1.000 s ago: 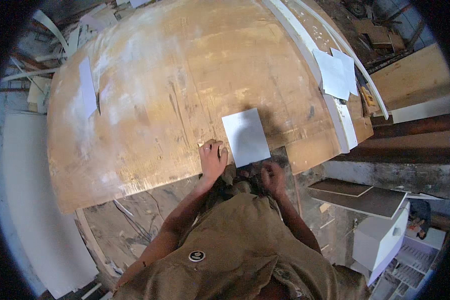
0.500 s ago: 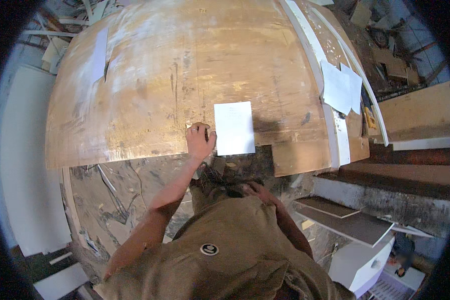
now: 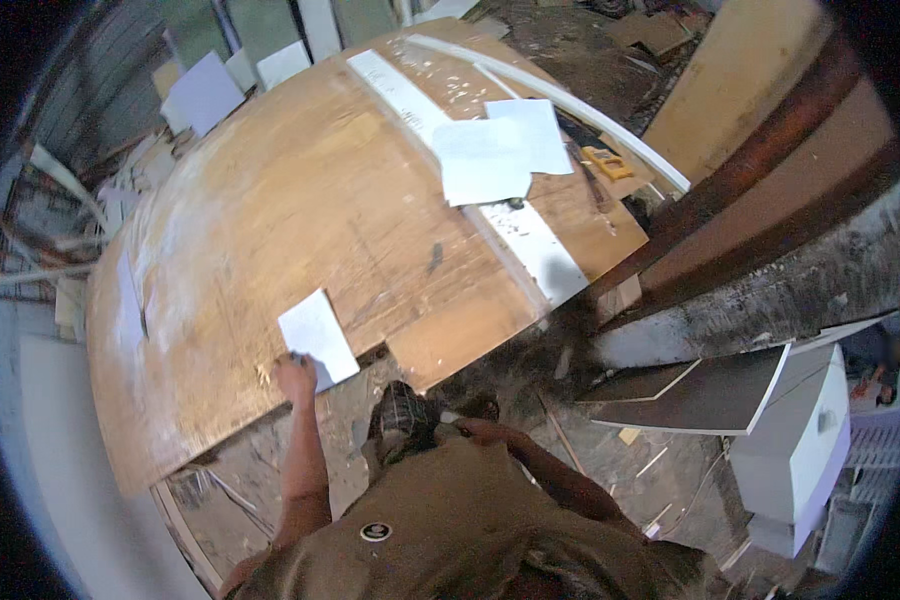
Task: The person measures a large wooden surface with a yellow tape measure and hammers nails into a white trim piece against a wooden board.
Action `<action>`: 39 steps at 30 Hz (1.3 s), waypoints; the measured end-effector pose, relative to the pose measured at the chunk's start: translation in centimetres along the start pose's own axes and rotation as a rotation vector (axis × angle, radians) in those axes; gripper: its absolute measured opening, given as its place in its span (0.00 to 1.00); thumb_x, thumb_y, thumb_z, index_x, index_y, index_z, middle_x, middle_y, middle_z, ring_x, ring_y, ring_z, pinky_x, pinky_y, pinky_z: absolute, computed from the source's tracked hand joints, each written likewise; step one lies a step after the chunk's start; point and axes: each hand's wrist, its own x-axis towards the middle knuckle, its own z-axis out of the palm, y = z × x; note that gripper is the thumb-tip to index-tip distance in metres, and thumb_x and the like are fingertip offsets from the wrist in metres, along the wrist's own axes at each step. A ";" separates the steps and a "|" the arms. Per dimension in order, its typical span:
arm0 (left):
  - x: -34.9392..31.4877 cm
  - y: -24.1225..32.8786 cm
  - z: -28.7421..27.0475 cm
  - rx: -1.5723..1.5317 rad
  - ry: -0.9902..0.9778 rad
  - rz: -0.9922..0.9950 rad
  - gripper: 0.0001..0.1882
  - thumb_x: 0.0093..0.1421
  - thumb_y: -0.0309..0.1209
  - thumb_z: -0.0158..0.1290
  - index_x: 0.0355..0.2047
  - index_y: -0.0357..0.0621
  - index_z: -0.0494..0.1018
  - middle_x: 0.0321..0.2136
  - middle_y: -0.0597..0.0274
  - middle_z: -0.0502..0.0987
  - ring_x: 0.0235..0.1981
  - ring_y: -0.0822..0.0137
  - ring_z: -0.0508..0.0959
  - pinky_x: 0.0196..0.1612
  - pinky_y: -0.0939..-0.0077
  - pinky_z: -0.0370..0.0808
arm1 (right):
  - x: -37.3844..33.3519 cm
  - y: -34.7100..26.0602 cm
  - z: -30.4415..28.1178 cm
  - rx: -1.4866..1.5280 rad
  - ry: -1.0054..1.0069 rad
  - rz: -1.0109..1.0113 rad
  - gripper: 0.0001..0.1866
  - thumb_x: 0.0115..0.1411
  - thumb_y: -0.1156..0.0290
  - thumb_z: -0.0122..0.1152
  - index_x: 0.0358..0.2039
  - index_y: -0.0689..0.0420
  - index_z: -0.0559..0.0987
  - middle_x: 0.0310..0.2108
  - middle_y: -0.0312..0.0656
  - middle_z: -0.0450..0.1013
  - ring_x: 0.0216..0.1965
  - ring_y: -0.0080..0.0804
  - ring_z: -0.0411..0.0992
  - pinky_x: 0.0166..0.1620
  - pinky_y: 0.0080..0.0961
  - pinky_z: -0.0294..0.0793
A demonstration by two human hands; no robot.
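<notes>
A white sheet of paper (image 3: 319, 335) with faint writing lies near the front edge of a large worn wooden tabletop (image 3: 270, 220). My left hand (image 3: 296, 377) rests at the sheet's lower left side, overlapping its edge. Its fingers are curled, and a small dark spot shows by them; what they hold, if anything, is too small to make out. Close to my waist is my right hand (image 3: 482, 431), below the table edge and in shadow, its fingers blurred.
Two more white sheets (image 3: 485, 160) overlap on a long white strip (image 3: 535, 255) at the table's right. Beyond them lie a yellow tool (image 3: 607, 162) and a long curved white trim piece (image 3: 570, 100). Dark boards (image 3: 700, 395) and a white box-like cabinet (image 3: 795, 440) stand at the lower right.
The view has swung to the right, so the tabletop appears turned and more of its right side shows. My left hand now overlaps the sheet's edge, where before it lay just beside it.
</notes>
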 end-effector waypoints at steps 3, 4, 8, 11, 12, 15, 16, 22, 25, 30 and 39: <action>0.6 0.6 0.8 -0.153 -0.002 -0.101 0.21 0.58 0.35 0.56 0.48 0.35 0.72 0.43 0.41 0.76 0.48 0.43 0.74 0.50 0.52 0.72 | -0.4 -0.7 -1.7 -0.056 0.052 0.005 0.33 0.66 0.42 0.52 0.53 0.61 0.74 0.45 0.49 0.74 0.44 0.40 0.72 0.48 0.40 0.71; 0.8 0.7 0.9 -0.147 0.005 -0.117 0.20 0.57 0.33 0.57 0.47 0.35 0.72 0.42 0.41 0.76 0.48 0.43 0.75 0.50 0.52 0.72 | -0.9 -1.6 -2.8 0.032 0.044 0.112 0.32 0.65 0.42 0.53 0.52 0.61 0.75 0.44 0.49 0.74 0.44 0.39 0.72 0.48 0.40 0.71; 1.9 0.9 2.2 -0.269 0.125 -0.077 0.20 0.53 0.28 0.59 0.46 0.34 0.71 0.41 0.41 0.76 0.46 0.44 0.76 0.49 0.54 0.72 | -3.3 -6.3 -7.3 0.145 0.278 0.181 0.28 0.66 0.45 0.54 0.47 0.60 0.77 0.39 0.44 0.75 0.42 0.34 0.72 0.46 0.36 0.71; 2.3 0.2 3.2 -0.320 0.154 -0.072 0.22 0.51 0.26 0.61 0.46 0.35 0.70 0.40 0.42 0.77 0.44 0.44 0.77 0.47 0.55 0.73 | -3.7 -9.1 -10.2 0.170 0.316 0.232 0.25 0.67 0.48 0.53 0.47 0.61 0.78 0.37 0.40 0.76 0.40 0.30 0.72 0.45 0.32 0.72; 2.4 -0.1 3.5 -0.315 0.122 -0.122 0.22 0.50 0.26 0.61 0.46 0.35 0.70 0.40 0.42 0.77 0.43 0.44 0.77 0.47 0.55 0.73 | -3.9 -9.9 -11.3 0.202 0.274 0.339 0.25 0.68 0.50 0.53 0.47 0.61 0.78 0.37 0.39 0.76 0.39 0.28 0.72 0.45 0.31 0.72; 2.0 -0.7 4.2 -0.356 0.168 -0.097 0.19 0.49 0.24 0.61 0.43 0.35 0.72 0.37 0.44 0.78 0.39 0.47 0.79 0.43 0.57 0.75 | -5.4 -12.2 -15.8 0.435 0.516 0.019 0.23 0.67 0.52 0.56 0.46 0.61 0.79 0.34 0.35 0.75 0.36 0.24 0.71 0.42 0.26 0.72; 2.3 -0.7 4.2 -0.385 0.167 -0.095 0.18 0.49 0.24 0.61 0.42 0.35 0.72 0.37 0.45 0.78 0.39 0.48 0.80 0.43 0.57 0.75 | -5.0 -12.8 -17.7 0.403 0.563 0.036 0.22 0.68 0.52 0.55 0.46 0.61 0.79 0.33 0.35 0.75 0.34 0.23 0.71 0.41 0.25 0.72; 1.5 1.3 3.0 -0.311 0.182 -0.204 0.19 0.51 0.30 0.62 0.44 0.35 0.76 0.42 0.44 0.77 0.43 0.49 0.78 0.46 0.58 0.75 | 0.4 -12.4 -30.8 0.202 0.925 -0.014 0.18 0.68 0.56 0.55 0.40 0.61 0.80 0.30 0.35 0.75 0.28 0.21 0.71 0.33 0.26 0.73; 0.3 4.8 3.0 -0.104 0.190 -0.369 0.25 0.52 0.39 0.63 0.47 0.36 0.75 0.49 0.42 0.74 0.49 0.44 0.75 0.49 0.53 0.73 | 4.3 -10.2 -39.7 -0.317 1.274 -0.047 0.15 0.62 0.61 0.61 0.35 0.62 0.80 0.34 0.46 0.78 0.33 0.35 0.76 0.39 0.34 0.75; -1.2 9.4 4.3 0.062 0.277 -0.489 0.40 0.51 0.54 0.63 0.55 0.39 0.70 0.52 0.37 0.70 0.52 0.37 0.71 0.51 0.45 0.72 | 13.1 -5.9 -48.6 0.002 1.215 0.041 0.24 0.53 0.60 0.68 0.45 0.65 0.77 0.39 0.53 0.78 0.42 0.45 0.77 0.48 0.38 0.74; -0.7 7.2 7.1 -0.059 0.268 -0.804 0.51 0.45 0.58 0.67 0.56 0.26 0.64 0.52 0.32 0.71 0.53 0.38 0.72 0.52 0.48 0.72 | 12.5 -5.8 -53.5 0.474 1.046 -0.140 0.21 0.51 0.77 0.62 0.47 0.68 0.77 0.40 0.48 0.78 0.44 0.37 0.75 0.48 0.35 0.73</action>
